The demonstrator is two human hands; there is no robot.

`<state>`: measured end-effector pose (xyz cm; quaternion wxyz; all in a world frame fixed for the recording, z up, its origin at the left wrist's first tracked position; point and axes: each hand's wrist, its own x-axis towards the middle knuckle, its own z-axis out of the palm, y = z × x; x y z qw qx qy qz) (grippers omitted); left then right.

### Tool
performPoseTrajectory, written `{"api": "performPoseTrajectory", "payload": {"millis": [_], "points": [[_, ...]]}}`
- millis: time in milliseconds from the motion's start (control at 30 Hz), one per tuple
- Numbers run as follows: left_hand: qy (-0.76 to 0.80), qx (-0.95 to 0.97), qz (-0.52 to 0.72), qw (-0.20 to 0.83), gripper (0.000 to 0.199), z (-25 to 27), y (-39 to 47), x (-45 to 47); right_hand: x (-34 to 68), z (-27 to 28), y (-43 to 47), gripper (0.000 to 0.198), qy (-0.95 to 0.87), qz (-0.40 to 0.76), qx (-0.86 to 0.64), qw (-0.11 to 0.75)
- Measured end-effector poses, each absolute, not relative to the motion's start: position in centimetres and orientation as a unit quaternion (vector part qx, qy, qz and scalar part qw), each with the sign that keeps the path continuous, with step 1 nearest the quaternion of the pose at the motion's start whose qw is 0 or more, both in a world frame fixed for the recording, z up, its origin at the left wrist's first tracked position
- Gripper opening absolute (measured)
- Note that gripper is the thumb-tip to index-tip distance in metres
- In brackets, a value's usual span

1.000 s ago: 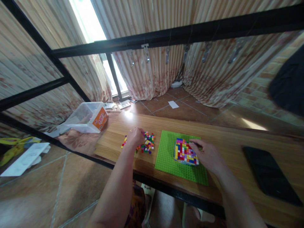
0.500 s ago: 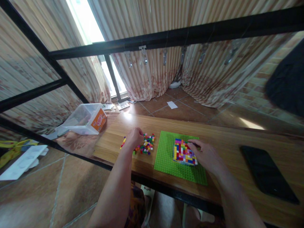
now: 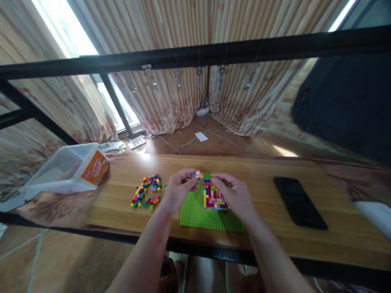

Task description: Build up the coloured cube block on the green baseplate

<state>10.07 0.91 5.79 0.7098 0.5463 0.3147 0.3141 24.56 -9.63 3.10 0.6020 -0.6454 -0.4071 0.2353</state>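
Multicoloured block build (image 3: 214,199) on the green baseplate (image 3: 195,213)!
Loose bricks (image 3: 156,185) toward the tabletop's (image 3: 122,215) left edge; small pieces (image 3: 198,175) aloft by the baseplate's far-left corner.

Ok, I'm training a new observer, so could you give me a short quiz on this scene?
1. Multiple choice: the left hand holds
A) a pen
B) small coloured bricks
C) a cup

2. True or false: from the wearer's view, the black phone lies to the right of the green baseplate.

3. Fill in the missing word: the label on the clear bin is mainly ____.

Key: 1. B; 2. True; 3. orange
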Motion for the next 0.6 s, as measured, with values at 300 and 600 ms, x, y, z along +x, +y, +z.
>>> {"api": "performPoseTrajectory", "payload": {"millis": [300, 600], "points": [[0.28, 0.534, 0.285, 0.745, 0.029, 5.0, -1.7, 12.6, 24.6, 3.4, -9.9, 0.025, -0.368, 0.266, -0.62, 0.64], [0.276, 0.63, 0.292, 0.664, 0.019, 4.7, -1.7, 13.1, 24.6, 3.4, -10.0, 0.027, -0.367, 0.271, -0.627, 0.631]]}}
